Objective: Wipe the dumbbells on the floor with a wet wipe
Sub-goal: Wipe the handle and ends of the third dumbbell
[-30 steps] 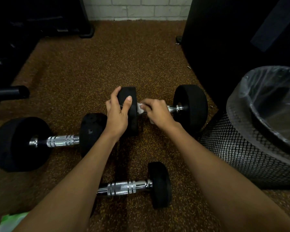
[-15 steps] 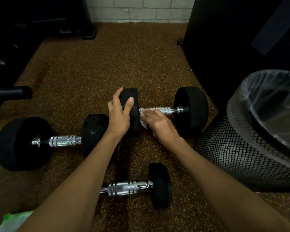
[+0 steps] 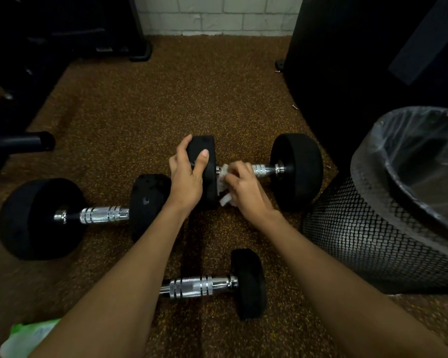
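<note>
I see L grip [image 3: 185,182] curled over left head of the far dumbbell [image 3: 298,170], thumb on top. R grip [image 3: 245,188] bunches wet wipe [image 3: 222,186] around the handle beside that head. Dumbbell lies on floor [image 3: 192,99], near mesh bin [image 3: 360,241].

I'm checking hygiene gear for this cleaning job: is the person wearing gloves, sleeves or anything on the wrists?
No. The left hand and the right hand are both bare, with no gloves and no rings that can be seen. The forearms are uncovered down to the frame's lower edge. No sleeves, watch or bands show on either wrist.
</note>
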Tool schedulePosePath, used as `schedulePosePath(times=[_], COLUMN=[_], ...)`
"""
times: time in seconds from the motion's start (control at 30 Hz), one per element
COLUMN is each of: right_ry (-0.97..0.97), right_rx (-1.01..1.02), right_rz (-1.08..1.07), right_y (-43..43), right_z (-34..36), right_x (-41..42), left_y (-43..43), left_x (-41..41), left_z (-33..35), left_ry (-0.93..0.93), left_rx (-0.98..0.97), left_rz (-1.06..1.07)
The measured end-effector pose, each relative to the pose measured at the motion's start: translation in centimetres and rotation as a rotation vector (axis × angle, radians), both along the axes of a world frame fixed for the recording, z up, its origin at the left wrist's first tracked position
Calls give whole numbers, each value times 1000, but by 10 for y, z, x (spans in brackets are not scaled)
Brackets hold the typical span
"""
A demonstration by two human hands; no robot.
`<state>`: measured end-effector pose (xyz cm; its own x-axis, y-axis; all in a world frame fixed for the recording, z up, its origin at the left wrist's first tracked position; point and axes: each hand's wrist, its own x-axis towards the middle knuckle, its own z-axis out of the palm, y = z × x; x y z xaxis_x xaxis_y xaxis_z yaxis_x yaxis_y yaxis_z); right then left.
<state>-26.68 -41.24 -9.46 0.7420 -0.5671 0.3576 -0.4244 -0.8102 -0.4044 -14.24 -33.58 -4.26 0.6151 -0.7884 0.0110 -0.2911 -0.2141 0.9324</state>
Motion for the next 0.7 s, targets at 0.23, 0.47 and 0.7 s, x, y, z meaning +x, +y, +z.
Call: schedulePosePath(times=[0.23,0.47,0.7], right_ry=[-150,-52,-114], right_rx=[58,1,60], right_rz=[-235,-88,-236], right_y=[-13,5,-12], right_z=[13,5,14], right_x=[4,11,14], left_y=[-2,-2,-2], left_x=[3,3,3], left_z=[-2,-3,-3], left_ry=[11,1,11], left_rx=[1,-9,-11], left_rz=[-6,-5,-11])
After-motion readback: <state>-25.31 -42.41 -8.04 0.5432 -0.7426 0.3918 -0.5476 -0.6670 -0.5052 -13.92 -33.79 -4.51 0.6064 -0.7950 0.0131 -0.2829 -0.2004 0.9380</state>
